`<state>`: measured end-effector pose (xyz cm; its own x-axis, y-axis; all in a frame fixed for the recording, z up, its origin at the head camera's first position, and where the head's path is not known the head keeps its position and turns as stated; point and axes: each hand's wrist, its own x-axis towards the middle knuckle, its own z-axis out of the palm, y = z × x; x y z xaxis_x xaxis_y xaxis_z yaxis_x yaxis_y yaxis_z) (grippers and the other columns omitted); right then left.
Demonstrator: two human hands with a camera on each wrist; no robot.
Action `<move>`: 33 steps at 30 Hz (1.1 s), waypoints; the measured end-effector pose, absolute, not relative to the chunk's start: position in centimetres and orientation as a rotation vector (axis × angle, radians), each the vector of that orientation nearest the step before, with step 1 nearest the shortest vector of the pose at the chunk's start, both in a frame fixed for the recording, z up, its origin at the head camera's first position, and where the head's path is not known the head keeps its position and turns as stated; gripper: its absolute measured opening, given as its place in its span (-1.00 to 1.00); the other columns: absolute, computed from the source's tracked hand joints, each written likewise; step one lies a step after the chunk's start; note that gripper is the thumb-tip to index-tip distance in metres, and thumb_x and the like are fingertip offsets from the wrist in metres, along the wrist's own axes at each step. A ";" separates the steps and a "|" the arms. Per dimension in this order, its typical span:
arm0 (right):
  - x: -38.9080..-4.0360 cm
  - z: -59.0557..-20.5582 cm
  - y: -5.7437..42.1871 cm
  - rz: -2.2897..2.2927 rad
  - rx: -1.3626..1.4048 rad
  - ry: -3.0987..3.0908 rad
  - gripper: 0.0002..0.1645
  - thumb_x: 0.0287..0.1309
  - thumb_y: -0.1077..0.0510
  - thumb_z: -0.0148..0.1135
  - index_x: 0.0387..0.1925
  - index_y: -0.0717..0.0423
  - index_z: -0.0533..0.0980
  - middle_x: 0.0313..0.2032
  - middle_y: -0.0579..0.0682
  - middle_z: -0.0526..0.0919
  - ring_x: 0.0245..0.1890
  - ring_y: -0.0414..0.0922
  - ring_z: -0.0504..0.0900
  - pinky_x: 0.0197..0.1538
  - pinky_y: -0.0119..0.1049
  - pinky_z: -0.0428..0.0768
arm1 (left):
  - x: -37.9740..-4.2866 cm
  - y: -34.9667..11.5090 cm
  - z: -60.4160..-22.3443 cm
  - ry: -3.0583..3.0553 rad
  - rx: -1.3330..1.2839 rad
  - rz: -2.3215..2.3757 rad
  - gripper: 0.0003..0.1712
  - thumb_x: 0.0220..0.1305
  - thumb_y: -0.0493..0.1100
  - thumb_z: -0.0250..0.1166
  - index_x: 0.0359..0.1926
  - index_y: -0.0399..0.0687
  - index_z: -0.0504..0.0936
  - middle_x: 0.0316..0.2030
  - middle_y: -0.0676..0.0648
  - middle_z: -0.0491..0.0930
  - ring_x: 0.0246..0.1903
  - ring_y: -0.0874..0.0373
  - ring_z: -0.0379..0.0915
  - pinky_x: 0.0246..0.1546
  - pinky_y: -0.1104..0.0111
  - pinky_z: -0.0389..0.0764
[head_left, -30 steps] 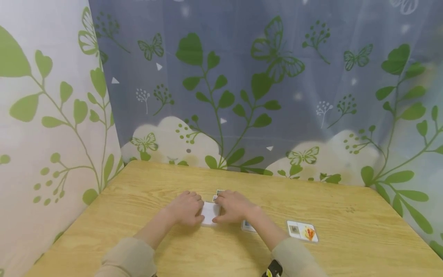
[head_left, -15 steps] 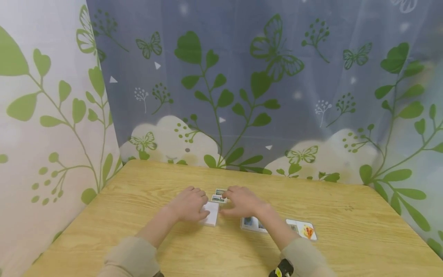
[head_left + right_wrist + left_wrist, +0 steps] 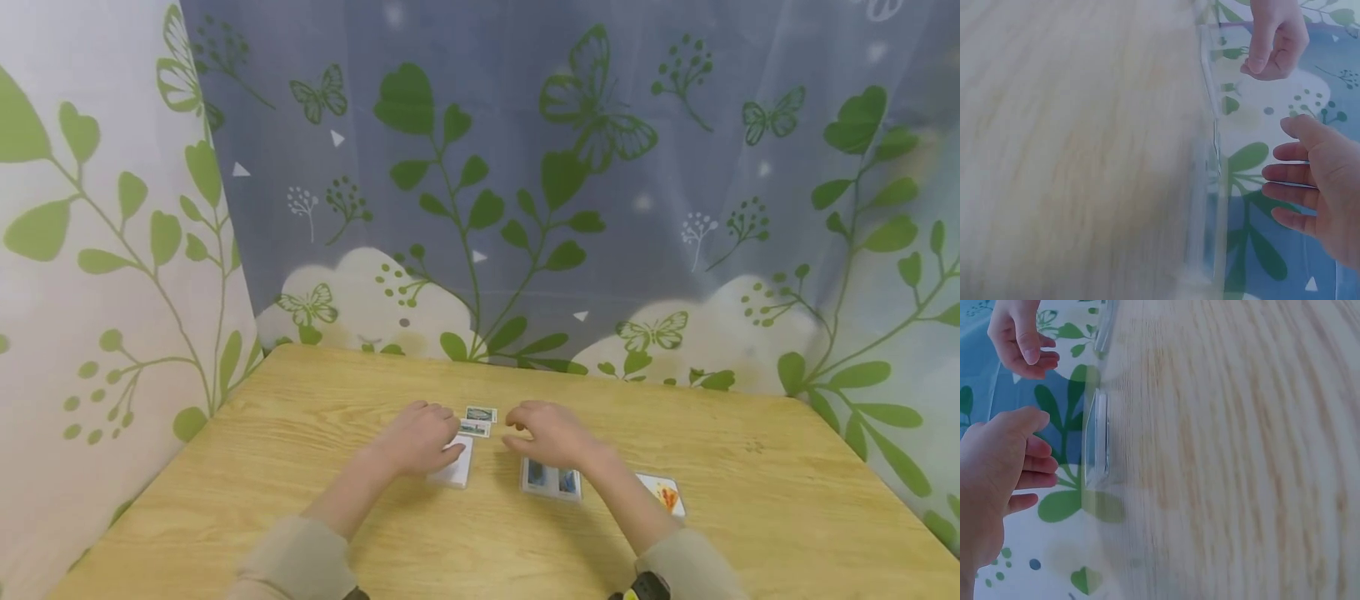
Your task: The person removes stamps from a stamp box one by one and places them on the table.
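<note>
My left hand [image 3: 420, 439] hovers over a white, flat rectangular stack [image 3: 452, 475], fingers loosely bent with nothing between them. Its far left part is hidden under the hand. Just beyond lie two small picture cards, a nearer one [image 3: 474, 428] and a farther one [image 3: 481, 414]. To the right, my right hand [image 3: 551, 435] is held above a clear-edged case [image 3: 551, 483] showing blue pictures, its far edge covered by that hand. Both wrist views show the hands raised off the tabletop; the right hand [image 3: 1329, 187] has its fingers spread and relaxed in the right wrist view.
A white card with an orange picture [image 3: 666, 497] lies farther right, partly behind the right forearm. The wooden table [image 3: 750, 500] reaches back to a blue curtain [image 3: 510, 208] printed with leaves and butterflies. A pale printed curtain [image 3: 150, 317] hangs at the left.
My right hand has moved off the white stack to the right, uncovering the two small cards and the blue-picture case. The left hand has lifted slightly and shifted right over the stack.
</note>
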<state>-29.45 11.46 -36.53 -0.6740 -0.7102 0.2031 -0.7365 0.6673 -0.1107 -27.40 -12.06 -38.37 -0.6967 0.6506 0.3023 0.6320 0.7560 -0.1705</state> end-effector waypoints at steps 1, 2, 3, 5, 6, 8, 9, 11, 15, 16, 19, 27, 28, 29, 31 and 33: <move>-29.5 -36.5 11.7 0.285 1.190 -2.738 -0.63 0.19 -0.01 0.15 -0.12 0.20 0.55 -0.23 0.02 0.62 -0.26 -0.11 0.58 -0.25 -0.21 0.55 | -27.4 -11.9 -38.4 -2.601 -0.996 0.058 -0.69 0.18 0.03 0.19 -0.62 0.04 0.42 -0.63 0.15 0.33 -0.58 0.25 0.28 -0.46 0.37 0.33; -29.5 -36.5 12.0 0.292 1.183 -2.743 -0.62 0.19 0.00 0.15 -0.12 0.20 0.55 -0.23 0.03 0.62 -0.26 -0.10 0.58 -0.26 -0.20 0.54 | -27.4 -11.8 -38.4 -2.597 -1.002 0.046 -0.70 0.17 0.03 0.19 -0.61 0.04 0.44 -0.62 0.16 0.34 -0.58 0.26 0.28 -0.47 0.39 0.33; -29.5 -36.5 12.2 0.293 1.177 -2.746 -0.62 0.19 0.00 0.15 -0.11 0.21 0.55 -0.23 0.03 0.62 -0.26 -0.10 0.58 -0.26 -0.20 0.54 | -27.4 -11.7 -38.4 -2.596 -1.008 0.035 -0.71 0.17 0.02 0.19 -0.61 0.04 0.45 -0.62 0.16 0.35 -0.57 0.27 0.29 -0.47 0.40 0.32; -29.5 -36.4 12.8 0.289 1.160 -2.753 -0.61 0.19 0.00 0.16 -0.10 0.21 0.54 -0.23 0.04 0.62 -0.26 -0.09 0.58 -0.26 -0.19 0.55 | -27.3 -11.4 -38.3 -2.604 -1.018 0.005 -0.73 0.17 0.02 0.19 -0.58 0.02 0.49 -0.59 0.16 0.40 -0.54 0.26 0.33 -0.45 0.40 0.33; -29.5 -36.4 13.1 0.284 1.146 -2.765 -0.61 0.19 -0.01 0.16 -0.09 0.21 0.54 -0.23 0.04 0.62 -0.26 -0.09 0.58 -0.25 -0.19 0.55 | -27.3 -11.2 -38.3 -2.612 -1.020 0.000 -0.74 0.18 0.02 0.18 -0.56 0.02 0.50 -0.57 0.16 0.42 -0.52 0.26 0.35 -0.43 0.40 0.34; -29.4 -36.2 13.6 0.279 1.125 -2.781 -0.60 0.18 -0.01 0.17 -0.08 0.20 0.53 -0.23 0.04 0.62 -0.26 -0.08 0.58 -0.26 -0.19 0.55 | -27.3 -10.9 -38.3 -2.623 -1.025 -0.003 -0.74 0.18 0.02 0.17 -0.55 0.02 0.50 -0.56 0.15 0.43 -0.50 0.25 0.37 -0.42 0.39 0.35; -29.3 -36.2 13.8 0.278 1.117 -2.788 -0.60 0.18 -0.01 0.17 -0.08 0.20 0.53 -0.24 0.04 0.62 -0.26 -0.08 0.58 -0.26 -0.19 0.55 | -27.2 -10.8 -38.2 -2.637 -1.026 -0.014 -0.75 0.18 0.02 0.17 -0.55 0.03 0.50 -0.55 0.15 0.43 -0.50 0.25 0.36 -0.41 0.39 0.35; -29.2 -36.0 14.4 0.285 1.105 -2.801 -0.60 0.18 0.00 0.18 -0.07 0.21 0.52 -0.25 0.03 0.62 -0.27 -0.08 0.58 -0.28 -0.19 0.54 | -27.1 -10.5 -38.1 -2.663 -1.027 -0.029 -0.76 0.18 0.03 0.17 -0.52 0.02 0.52 -0.52 0.14 0.46 -0.45 0.23 0.39 -0.34 0.35 0.40; -29.1 -35.9 15.4 0.318 1.075 -2.827 -0.59 0.17 0.01 0.18 -0.06 0.22 0.51 -0.25 0.03 0.61 -0.26 -0.06 0.58 -0.27 -0.17 0.54 | -26.8 -9.9 -38.1 -2.729 -1.024 -0.063 -0.71 0.20 0.06 0.16 -0.34 -0.06 0.61 -0.34 0.06 0.57 -0.23 0.13 0.48 -0.03 0.19 0.43; -29.0 -35.9 15.6 0.326 1.063 -2.835 -0.59 0.17 0.01 0.18 -0.06 0.22 0.51 -0.25 0.03 0.61 -0.25 -0.06 0.58 -0.25 -0.17 0.54 | -26.8 -9.8 -38.1 -2.741 -1.024 -0.062 -0.67 0.20 0.07 0.16 -0.27 -0.08 0.62 -0.26 0.03 0.59 -0.14 0.09 0.48 0.04 0.13 0.40; -29.0 -35.9 16.2 0.349 1.028 -2.859 -0.58 0.16 0.02 0.20 -0.04 0.22 0.50 -0.23 0.03 0.61 -0.22 -0.05 0.58 -0.22 -0.14 0.54 | -26.8 -9.4 -38.2 -2.766 -1.028 -0.043 -0.56 0.21 0.12 0.14 -0.12 -0.12 0.62 -0.11 -0.03 0.59 0.02 0.01 0.42 0.14 0.06 0.31; -29.0 -36.3 17.8 0.383 1.013 -2.879 -0.51 0.13 0.00 0.23 -0.01 0.25 0.48 -0.18 0.06 0.59 -0.17 -0.03 0.56 -0.14 -0.12 0.53 | -26.7 -8.2 -38.6 -2.728 -1.059 0.076 -0.44 0.20 0.22 0.11 -0.03 -0.14 0.58 -0.05 -0.06 0.56 0.05 0.01 0.40 0.13 0.11 0.32; -29.0 -36.3 18.0 0.387 1.015 -2.883 -0.50 0.12 0.00 0.23 0.00 0.26 0.48 -0.18 0.06 0.59 -0.16 -0.02 0.56 -0.14 -0.12 0.52 | -26.7 -8.0 -38.6 -2.720 -1.065 0.083 -0.43 0.20 0.22 0.12 -0.03 -0.14 0.57 -0.05 -0.06 0.56 0.05 0.02 0.40 0.12 0.12 0.33; -28.9 -36.4 18.2 0.389 1.019 -2.887 -0.50 0.12 0.01 0.23 0.00 0.26 0.48 -0.17 0.07 0.59 -0.16 -0.02 0.55 -0.14 -0.11 0.53 | -26.7 -7.9 -38.6 -2.714 -1.071 0.091 -0.43 0.19 0.22 0.13 -0.03 -0.14 0.58 -0.06 -0.06 0.57 0.05 0.02 0.40 0.11 0.13 0.34; -28.9 -36.4 18.4 0.378 1.024 -2.897 -0.50 0.11 0.02 0.24 0.01 0.26 0.47 -0.16 0.07 0.58 -0.15 -0.01 0.55 -0.13 -0.11 0.53 | -26.6 -7.6 -38.6 -2.705 -1.083 0.105 -0.43 0.19 0.22 0.14 -0.04 -0.14 0.58 -0.06 -0.05 0.57 0.05 0.03 0.39 0.10 0.15 0.35; -28.8 -36.5 18.6 0.361 1.035 -2.906 -0.49 0.10 0.01 0.25 0.01 0.26 0.47 -0.16 0.07 0.57 -0.15 -0.01 0.55 -0.14 -0.11 0.53 | -26.6 -7.3 -38.6 -2.706 -1.091 0.116 -0.42 0.18 0.23 0.14 -0.04 -0.14 0.58 -0.06 -0.05 0.57 0.06 0.02 0.38 0.12 0.14 0.33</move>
